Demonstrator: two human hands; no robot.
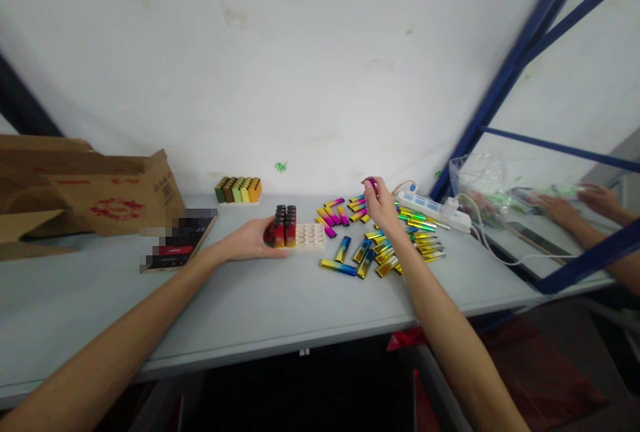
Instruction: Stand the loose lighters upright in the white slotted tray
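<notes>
Several red lighters [285,227] with black tops stand upright in rows at the left end of a white tray [311,237] with holes. My left hand [254,239] wraps round that end, thumb in front and fingers hidden behind the lighters. Above the far side of the loose pile, my right hand [382,204] is closed on a purple lighter [371,183], mostly covered by the fingers. Yellow-and-pink lighters [327,219] lie left of this hand. Yellow-and-blue lighters [367,263] and some with green lie under and around the right forearm.
A second white tray with green, brown, yellow and orange lighters [238,190] stands near the wall. At left are an open cardboard box [115,195] and a dark flat box [183,242]. A white power strip [434,211] lies by the blue rack post [480,112]. Another person's hands [560,211] are beyond it.
</notes>
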